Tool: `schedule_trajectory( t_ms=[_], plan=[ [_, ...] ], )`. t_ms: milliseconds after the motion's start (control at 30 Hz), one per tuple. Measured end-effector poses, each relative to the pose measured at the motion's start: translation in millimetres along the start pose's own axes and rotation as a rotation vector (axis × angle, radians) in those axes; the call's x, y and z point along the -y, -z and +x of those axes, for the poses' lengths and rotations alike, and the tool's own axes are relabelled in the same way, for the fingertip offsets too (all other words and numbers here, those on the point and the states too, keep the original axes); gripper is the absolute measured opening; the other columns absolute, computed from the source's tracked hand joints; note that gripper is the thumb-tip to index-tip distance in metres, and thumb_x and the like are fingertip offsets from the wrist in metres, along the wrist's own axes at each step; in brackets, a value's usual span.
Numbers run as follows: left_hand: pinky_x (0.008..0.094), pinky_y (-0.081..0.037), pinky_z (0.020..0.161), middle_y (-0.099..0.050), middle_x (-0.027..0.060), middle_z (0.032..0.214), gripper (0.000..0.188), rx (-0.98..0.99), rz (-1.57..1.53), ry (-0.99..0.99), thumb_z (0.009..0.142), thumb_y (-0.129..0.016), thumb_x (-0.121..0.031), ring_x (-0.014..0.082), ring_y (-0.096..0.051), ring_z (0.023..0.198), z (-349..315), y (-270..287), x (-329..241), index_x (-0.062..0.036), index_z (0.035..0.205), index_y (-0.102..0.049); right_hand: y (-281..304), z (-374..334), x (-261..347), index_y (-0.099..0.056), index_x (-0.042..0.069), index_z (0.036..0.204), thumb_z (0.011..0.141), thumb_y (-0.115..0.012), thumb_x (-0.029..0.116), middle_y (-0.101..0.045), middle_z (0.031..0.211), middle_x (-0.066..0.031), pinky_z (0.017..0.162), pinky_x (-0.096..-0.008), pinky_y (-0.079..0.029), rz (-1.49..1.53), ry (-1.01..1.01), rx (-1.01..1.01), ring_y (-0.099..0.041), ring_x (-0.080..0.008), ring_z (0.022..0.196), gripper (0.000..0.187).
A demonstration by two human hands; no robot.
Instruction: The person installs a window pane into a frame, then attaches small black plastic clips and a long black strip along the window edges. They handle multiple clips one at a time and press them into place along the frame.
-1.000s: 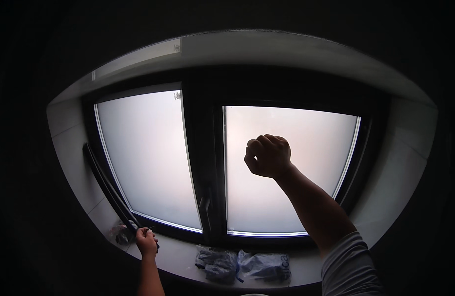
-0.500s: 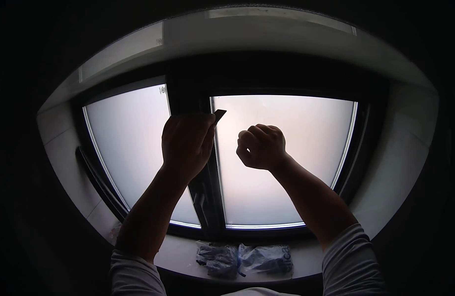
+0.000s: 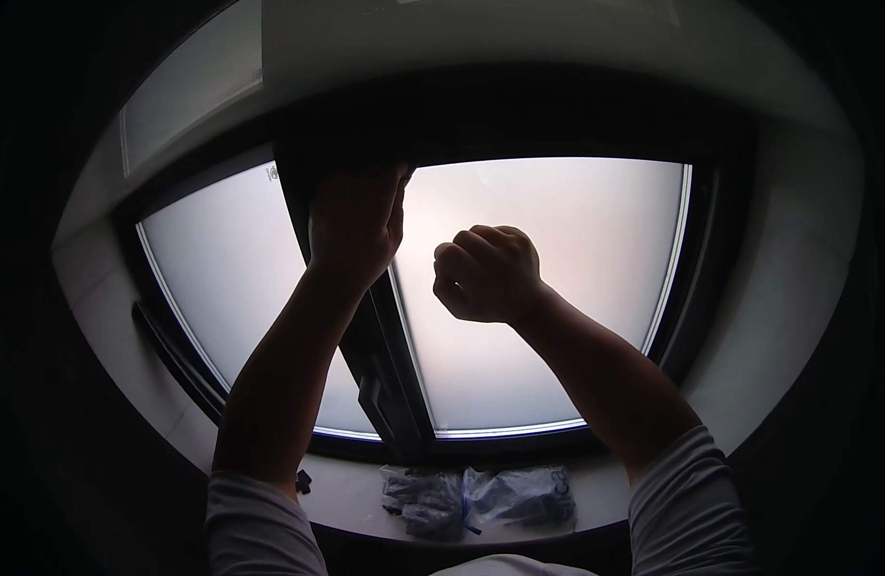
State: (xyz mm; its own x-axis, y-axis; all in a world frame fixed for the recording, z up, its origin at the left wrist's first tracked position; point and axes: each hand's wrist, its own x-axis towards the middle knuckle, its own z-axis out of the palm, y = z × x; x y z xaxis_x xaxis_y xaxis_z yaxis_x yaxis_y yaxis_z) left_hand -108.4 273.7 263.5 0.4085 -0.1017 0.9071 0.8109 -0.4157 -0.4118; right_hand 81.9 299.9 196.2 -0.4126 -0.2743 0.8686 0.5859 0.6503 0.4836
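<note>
Backlit by the window, my left hand (image 3: pixel 354 226) is raised to the upper corner where the dark middle post meets the top frame (image 3: pixel 519 120). Its fingers are closed and largely lost against the frame; the flat dark strip it grips barely shows there. My right hand (image 3: pixel 488 274) is a closed fist in front of the frosted right pane (image 3: pixel 586 288), apart from the frame. A tiny gap of light shows through its curled fingers; whatever they may hold is hidden.
A window handle (image 3: pixel 370 394) sits low on the middle post. The frosted left pane (image 3: pixel 221 259) is beside it. On the pale sill (image 3: pixel 356 494) lie clear plastic bags (image 3: pixel 519 499) with dark contents and a small dark piece (image 3: pixel 304 482) by my left forearm.
My left hand has moved up to the top frame, and its strip no longer stands out against the pane. My right fist has shifted slightly left and up. The view has tilted.
</note>
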Motion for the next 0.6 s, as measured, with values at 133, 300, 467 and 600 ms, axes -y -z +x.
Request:
schedule_trajectory(
  t_ms=[133,300,467,600],
  plan=[
    [0.0342,-0.057,0.07,-0.07,0.0092,0.093,0.017,-0.099,0.006,-0.035,0.093,-0.074,-0.004,0.0249,-0.069,0.084,-4.9,-1.3,-1.0,-0.0083,0.109,-0.069,3.6,2.7,0.7,-0.043,0.016,0.053,0.068,-0.065,0.007,-0.038,0.047,0.0028,0.035,-0.0266,-0.03,0.013,-0.014,0.013,-0.035,-0.0089,0.039,0.028],
    [0.0323,-0.058,0.072,-0.07,0.0099,0.094,0.016,-0.139,0.021,-0.073,0.096,-0.072,-0.007,0.0248,-0.07,0.084,-6.6,-1.0,4.2,-0.0071,0.111,-0.069,1.2,2.8,-0.2,-0.04,0.016,0.051,0.067,-0.063,0.006,-0.037,0.046,0.0033,0.035,-0.025,-0.03,-0.003,0.018,-0.053,-0.034,-0.0077,0.039,0.03],
    [0.0274,-0.059,0.062,-0.072,0.0067,0.085,0.017,-0.218,0.102,-0.15,0.095,-0.072,-0.008,0.0183,-0.071,0.073,-1.1,-5.9,2.6,-0.0065,0.111,-0.069,-3.0,-0.9,-3.1,-0.036,0.018,0.05,0.067,-0.061,0.005,-0.034,0.047,0.0038,0.035,-0.0234,-0.027,0.003,0.03,-0.091,-0.033,-0.0064,0.04,0.033],
    [0.0264,-0.06,0.064,-0.073,0.0072,0.088,0.017,-0.229,0.119,-0.191,0.096,-0.072,-0.009,0.0187,-0.072,0.074,-0.6,-4.2,3.3,-0.0061,0.112,-0.069,-1.1,0.9,-3.7,-0.038,0.018,0.051,0.069,-0.061,0.006,-0.034,0.047,0.0041,0.035,-0.0228,-0.027,0.006,0.043,-0.109,-0.033,-0.0058,0.04,0.032]
  ],
)
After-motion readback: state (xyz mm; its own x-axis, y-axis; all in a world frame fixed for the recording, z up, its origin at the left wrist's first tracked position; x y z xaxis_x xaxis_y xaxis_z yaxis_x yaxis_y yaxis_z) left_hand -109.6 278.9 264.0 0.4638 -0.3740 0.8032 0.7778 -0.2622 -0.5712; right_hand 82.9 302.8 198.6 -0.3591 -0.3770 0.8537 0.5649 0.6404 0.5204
